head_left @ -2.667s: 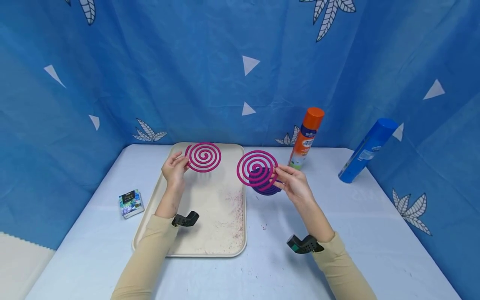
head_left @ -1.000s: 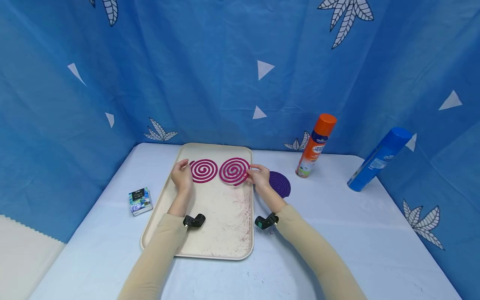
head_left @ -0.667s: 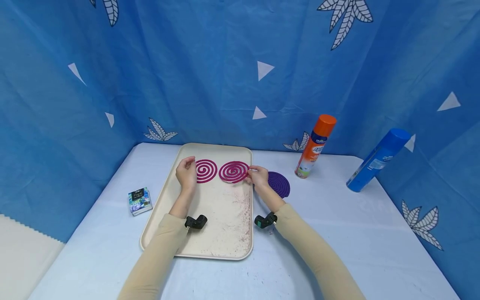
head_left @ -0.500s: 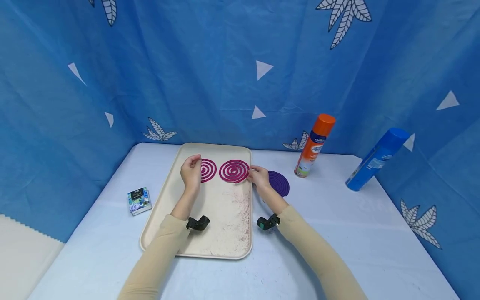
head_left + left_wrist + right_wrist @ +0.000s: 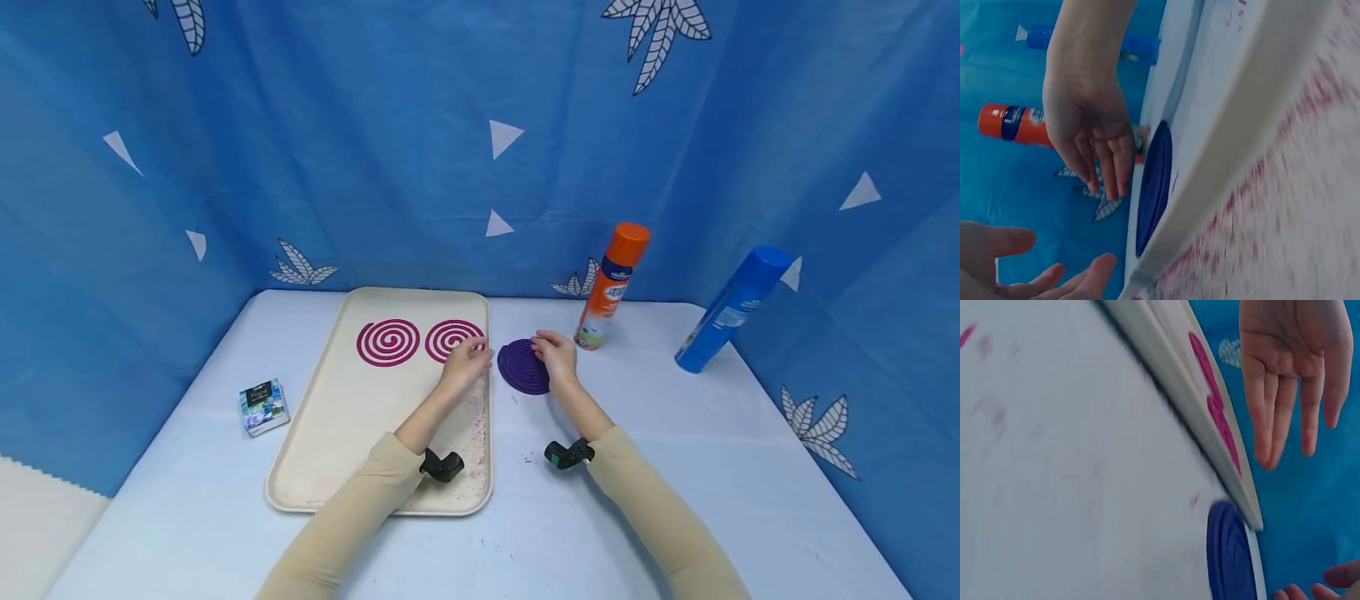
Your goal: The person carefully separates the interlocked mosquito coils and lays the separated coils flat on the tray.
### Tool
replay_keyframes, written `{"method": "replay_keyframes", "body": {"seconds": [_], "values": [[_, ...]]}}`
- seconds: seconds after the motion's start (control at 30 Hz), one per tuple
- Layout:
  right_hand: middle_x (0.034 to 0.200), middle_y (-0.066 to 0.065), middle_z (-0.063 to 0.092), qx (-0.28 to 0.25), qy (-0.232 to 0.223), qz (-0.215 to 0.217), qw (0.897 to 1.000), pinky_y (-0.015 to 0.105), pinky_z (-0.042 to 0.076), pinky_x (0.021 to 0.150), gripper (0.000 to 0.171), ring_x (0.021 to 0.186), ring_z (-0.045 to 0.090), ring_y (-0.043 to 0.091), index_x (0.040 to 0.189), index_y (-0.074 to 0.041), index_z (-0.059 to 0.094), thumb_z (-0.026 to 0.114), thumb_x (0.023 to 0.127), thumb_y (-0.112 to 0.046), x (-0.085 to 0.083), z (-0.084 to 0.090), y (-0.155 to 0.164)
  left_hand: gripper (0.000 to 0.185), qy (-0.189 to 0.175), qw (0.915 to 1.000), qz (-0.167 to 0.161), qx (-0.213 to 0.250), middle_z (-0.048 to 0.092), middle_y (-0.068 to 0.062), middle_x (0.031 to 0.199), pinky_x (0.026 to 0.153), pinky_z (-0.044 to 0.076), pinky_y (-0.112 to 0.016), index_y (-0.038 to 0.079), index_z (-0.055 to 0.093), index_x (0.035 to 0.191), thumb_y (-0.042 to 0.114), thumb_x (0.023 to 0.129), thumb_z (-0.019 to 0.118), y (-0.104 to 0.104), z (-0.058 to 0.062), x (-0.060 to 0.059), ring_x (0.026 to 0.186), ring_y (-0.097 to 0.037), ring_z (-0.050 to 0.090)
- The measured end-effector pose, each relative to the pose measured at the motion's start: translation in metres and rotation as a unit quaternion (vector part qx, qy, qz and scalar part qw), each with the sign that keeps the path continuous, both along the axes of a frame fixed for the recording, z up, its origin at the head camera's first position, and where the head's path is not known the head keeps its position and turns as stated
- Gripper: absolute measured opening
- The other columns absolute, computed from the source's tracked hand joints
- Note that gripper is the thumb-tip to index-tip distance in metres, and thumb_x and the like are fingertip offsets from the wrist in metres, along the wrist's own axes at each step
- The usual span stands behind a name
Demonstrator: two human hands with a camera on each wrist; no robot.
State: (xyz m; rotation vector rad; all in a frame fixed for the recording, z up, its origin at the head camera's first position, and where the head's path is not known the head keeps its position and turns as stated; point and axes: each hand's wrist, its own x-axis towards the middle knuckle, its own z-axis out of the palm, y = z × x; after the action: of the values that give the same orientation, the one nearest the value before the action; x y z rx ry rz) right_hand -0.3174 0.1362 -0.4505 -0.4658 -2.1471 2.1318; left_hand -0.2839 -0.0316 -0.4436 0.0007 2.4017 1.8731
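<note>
Looking down through the head view, we saw the left hand above the right side of the tray, partly hiding the right pink coil and holding nothing. The left pink coil lay flat beside it, the two apart. The right hand hung over the purple coil, which lay on the table just beside the tray; from this angle alone we could not tell whether the fingertips touched it. The orange can stood behind that hand, and the blue can farther right.

In the left wrist view, we found the left thumb and fingers spread well apart, with only air between them. Beyond, the right hand's fingers pointed down, loosely straight, and we could see a gap between their tips and the purple coil. The step in hand seemed to be a reach for that coil. We judged it best met by its outer edge from both sides, with light, even pressure, since such tightly nested turns could spread or snap.

In the right wrist view, we saw the left hand's fingers long and relaxed, gripping nothing. The right hand's fingertips, cropped at the corner, were slightly parted and clear of the purple coil.
</note>
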Motion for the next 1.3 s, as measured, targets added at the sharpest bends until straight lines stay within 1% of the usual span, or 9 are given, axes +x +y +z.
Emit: {"method": "replay_keyframes", "body": {"seconds": [0.17, 0.4, 0.5, 0.57, 0.63, 0.8, 0.9, 1.1, 1.3], "values": [[0.113, 0.015, 0.067, 0.064, 0.009, 0.007, 0.998, 0.031, 0.052, 0.089, 0.033, 0.093, 0.061, 0.016, 0.12, 0.002, 0.063, 0.06, 0.09, -0.011, -0.015, -0.043, 0.038, 0.051, -0.05, 0.998, -0.033, -0.02, 0.051, -0.026, 0.136, 0.102, 0.047, -0.046, 0.003, 0.04, 0.142, 0.026, 0.097, 0.049, 0.017, -0.004, 0.0, 0.123, -0.039, 0.052], [0.103, 0.002, 0.072, 0.119, 0.027, 0.055, 0.991, 0.028, 0.055, 0.082, 0.041, 0.096, 0.066, 0.014, 0.117, -0.019, 0.067, 0.077, 0.078, -0.027, -0.15, -0.243, 0.118, 0.062, -0.081, 0.996, -0.034, 0.011, 0.027, -0.022, 0.154, 0.119, 0.021, -0.05, 0.003, 0.025, 0.149, 0.032, 0.098, 0.045, 0.035, -0.006, 0.004, 0.144, -0.036, 0.024], [0.1, -0.002, 0.071, 0.124, 0.024, 0.075, 0.989, 0.029, 0.055, 0.079, 0.047, 0.094, 0.065, 0.014, 0.117, -0.025, 0.066, 0.082, 0.073, -0.03, -0.166, -0.267, 0.129, 0.061, -0.083, 0.9962, -0.016, 0.02, 0.03, -0.022, 0.153, 0.119, 0.023, -0.049, 0.004, 0.027, 0.148, 0.031, 0.098, 0.047, 0.04, -0.007, 0.005, 0.143, -0.037, 0.027], [0.095, 0.0, 0.068, 0.101, 0.02, 0.066, 0.992, 0.026, 0.055, 0.071, 0.048, 0.086, 0.063, 0.013, 0.116, -0.021, 0.066, 0.084, 0.071, -0.021, -0.139, -0.232, 0.118, 0.059, -0.085, 0.996, -0.006, 0.028, 0.031, -0.021, 0.152, 0.119, 0.023, -0.049, 0.004, 0.03, 0.147, 0.03, 0.097, 0.048, 0.042, -0.009, 0.005, 0.142, -0.037, 0.028], [0.095, 0.004, 0.062, 0.075, -0.003, 0.06, 0.995, 0.023, 0.048, 0.059, 0.052, 0.074, 0.056, 0.011, 0.123, -0.013, 0.062, 0.078, 0.075, -0.007, -0.087, -0.158, 0.094, 0.057, -0.082, 0.996, -0.002, 0.036, 0.032, -0.021, 0.152, 0.119, 0.023, -0.048, 0.003, 0.032, 0.146, 0.028, 0.097, 0.048, 0.042, -0.01, 0.004, 0.142, -0.037, 0.029], [0.135, 0.025, 0.046, 0.024, -0.089, 0.075, 0.993, 0.017, 0.038, 0.049, 0.069, 0.061, 0.047, 0.003, 0.146, -0.004, 0.034, 0.062, 0.084, 0.008, 0.004, -0.03, 0.05, 0.05, -0.073, 0.9958, 0.006, 0.055, 0.035, -0.025, 0.149, 0.115, 0.032, -0.047, 0.002, 0.041, 0.141, 0.023, 0.096, 0.05, 0.039, -0.014, 0.004, 0.14, -0.038, 0.033], [0.142, 0.028, 0.043, -0.015, -0.099, 0.085, 0.991, 0.014, 0.039, 0.047, 0.071, 0.055, 0.05, -0.001, 0.149, -0.004, 0.026, 0.059, 0.087, 0.007, 0.029, 0.002, 0.041, 0.046, -0.06, 0.9957, 0.014, 0.07, 0.039, -0.027, 0.144, 0.107, 0.043, -0.043, 0.002, 0.046, 0.138, 0.018, 0.094, 0.053, 0.034, -0.017, 0.005, 0.135, -0.037, 0.04], [0.094, 0.001, 0.068, -0.097, -0.06, 0.085, 0.99, 0.013, 0.049, 0.055, 0.068, 0.061, 0.063, 0.0, 0.148, -0.007, 0.03, 0.059, 0.088, 0.007, 0.054, 0.035, 0.036, 0.041, 0.036, 0.9979, -0.008, 0.053, 0.054, -0.019, 0.133, 0.099, 0.051, -0.039, 0.006, 0.054, 0.131, 0.011, 0.091, 0.061, 0.011, -0.001, 0.022, 0.122, -0.033, 0.055], [0.138, 0.02, 0.049, -0.169, -0.023, 0.113, 0.979, 0.016, 0.056, 0.075, 0.063, 0.081, 0.068, 0.003, 0.148, -0.009, 0.031, 0.056, 0.091, 0.005, 0.074, 0.062, 0.026, 0.027, 0.12, 0.9918, -0.044, 0.001, 0.057, -0.01, 0.131, 0.094, 0.053, -0.037, 0.011, 0.067, 0.116, 0.014, 0.089, 0.066, -0.007, 0.031, 0.044, 0.12, -0.029, 0.056]]}}
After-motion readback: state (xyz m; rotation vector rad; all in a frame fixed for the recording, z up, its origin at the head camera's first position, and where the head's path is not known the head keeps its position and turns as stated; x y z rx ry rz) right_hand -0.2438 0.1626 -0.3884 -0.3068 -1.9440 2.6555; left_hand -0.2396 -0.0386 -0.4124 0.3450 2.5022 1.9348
